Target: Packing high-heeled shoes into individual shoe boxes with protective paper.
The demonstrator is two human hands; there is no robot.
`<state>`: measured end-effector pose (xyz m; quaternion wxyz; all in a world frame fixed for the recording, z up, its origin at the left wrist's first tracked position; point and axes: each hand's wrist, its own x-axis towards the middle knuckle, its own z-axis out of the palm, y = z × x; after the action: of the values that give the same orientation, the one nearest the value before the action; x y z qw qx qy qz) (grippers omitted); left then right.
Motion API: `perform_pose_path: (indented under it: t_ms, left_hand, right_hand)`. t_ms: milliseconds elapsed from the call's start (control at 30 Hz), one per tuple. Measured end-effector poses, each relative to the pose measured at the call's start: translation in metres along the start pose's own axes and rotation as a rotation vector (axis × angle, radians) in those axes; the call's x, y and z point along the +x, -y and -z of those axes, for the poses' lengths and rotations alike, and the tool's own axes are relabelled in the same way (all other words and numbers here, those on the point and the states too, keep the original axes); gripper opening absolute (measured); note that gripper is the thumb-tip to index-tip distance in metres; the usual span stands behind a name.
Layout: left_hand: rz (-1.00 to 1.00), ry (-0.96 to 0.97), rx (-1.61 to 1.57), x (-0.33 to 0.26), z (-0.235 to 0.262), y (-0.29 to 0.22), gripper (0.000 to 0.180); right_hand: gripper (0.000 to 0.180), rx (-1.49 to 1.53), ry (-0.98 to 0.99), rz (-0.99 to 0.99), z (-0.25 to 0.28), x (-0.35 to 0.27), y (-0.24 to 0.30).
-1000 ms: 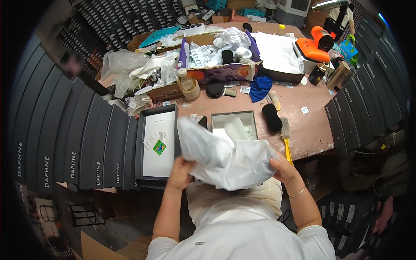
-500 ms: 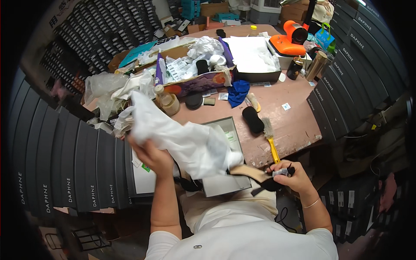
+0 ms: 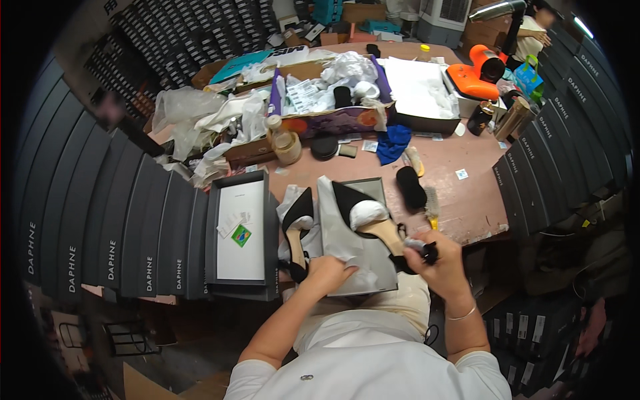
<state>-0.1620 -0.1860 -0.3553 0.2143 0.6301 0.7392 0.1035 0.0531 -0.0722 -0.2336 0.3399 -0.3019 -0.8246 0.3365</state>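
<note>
At the pink worktop (image 3: 470,208), your left hand (image 3: 327,275) pinches white paper (image 3: 335,230), now lowered over the grey box (image 3: 377,189), while your right hand (image 3: 437,262) grips the black shoe (image 3: 379,230) above it, leaving the shoe exposed.

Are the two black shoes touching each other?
Apart: the head view shows white paper between the left shoe and the right shoe.

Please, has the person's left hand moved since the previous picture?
Yes, rightward: the left hand was close to the green sticker; now it is well to the sticker's right.
</note>
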Motion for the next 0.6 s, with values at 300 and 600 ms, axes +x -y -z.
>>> perform_pose_path:
  t_ms: [300, 600]
  left_hand:
    - [0.058, -0.202, -1.886, 0.003, 0.031, -0.034, 0.068]
    - [0.21, -0.072, -2.156, -0.008, 0.011, -0.013, 0.08]
  right_hand:
    - [0.024, 0.019, 0.115, 0.179, 0.018, -0.002, 0.029]
    - [0.035, 0.05, 0.402, 0.161, -0.092, 0.033, 0.005]
